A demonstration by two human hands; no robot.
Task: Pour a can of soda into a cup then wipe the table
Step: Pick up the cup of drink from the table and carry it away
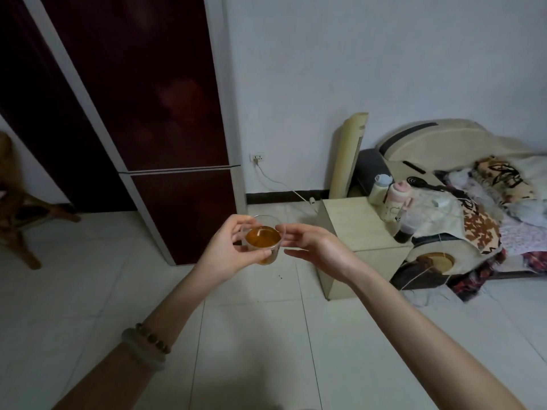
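Observation:
A clear plastic cup holding orange-brown soda hangs in the air over the tiled floor, upright. My left hand grips it from the left, thumb under its side and fingers round the far rim. My right hand comes in from the right with straight fingers, and its fingertips touch the cup's right rim. No can and no cloth are in view.
A dark red fridge stands ahead on the left. A low beige cabinet with bottles on its right edge stands to the right, beside a cluttered sofa. A wooden chair is at far left. White floor tiles lie below.

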